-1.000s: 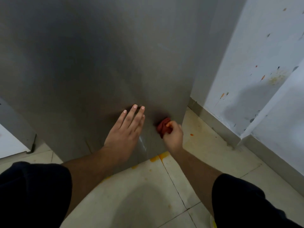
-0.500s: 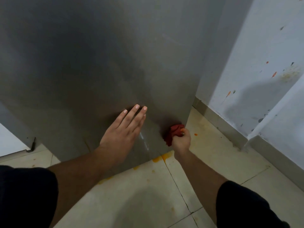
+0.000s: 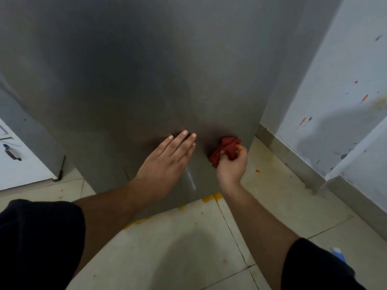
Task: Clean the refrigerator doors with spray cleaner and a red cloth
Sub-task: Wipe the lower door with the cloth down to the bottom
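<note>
Far left: white cabinet [image 3: 27,170] with a dark handle [image 3: 11,152]. Grey brushed-metal refrigerator door [image 3: 146,70] fills the centre, dull, with a pale streak low down near the bottom edge. Left hand [image 3: 165,164] lies flat on the door's lower part, fingers straight and together, holding nothing. Just right of it, the red cloth [image 3: 225,149], crumpled into a wad and pressed against the door near its lower right corner. Right hand [image 3: 232,166] grips the cloth, fingers curled round it. Orange stains [image 3: 210,198] on the tiled floor [image 3: 167,248] at the door's foot. Right: pale wall [image 3: 335,91], speckled with orange and dark spots.
</note>
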